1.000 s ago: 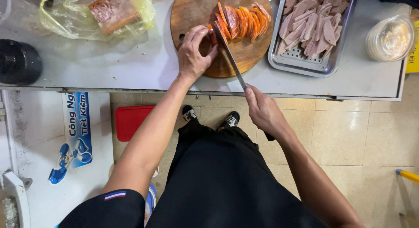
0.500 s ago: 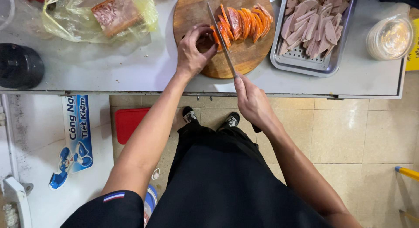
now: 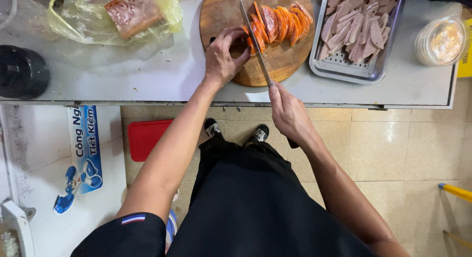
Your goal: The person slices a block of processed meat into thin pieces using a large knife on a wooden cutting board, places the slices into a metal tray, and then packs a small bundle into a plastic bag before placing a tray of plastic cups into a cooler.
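Right hand (image 3: 290,114) grips the knife (image 3: 255,41), blade down on the orange-rinded sausage (image 3: 253,41) on the round cutting board (image 3: 226,11). Left hand (image 3: 223,58) curls over the end piece; fingertips (image 3: 241,38) sit beside the blade, so a slip risks a cut.

One round wooden cutting board (image 3: 278,65), upper centre. One long steel-bladed knife (image 3: 254,41). About nine orange-skinned sausage slices (image 3: 280,21). One rectangular metal tray (image 3: 344,70), upper right; pale meat slices (image 3: 356,26) too many to count. One clear lidded plastic tub (image 3: 440,40). One yellowish plastic bag (image 3: 88,26), upper left. Two hands: left hand (image 3: 222,58), right hand (image 3: 287,112).
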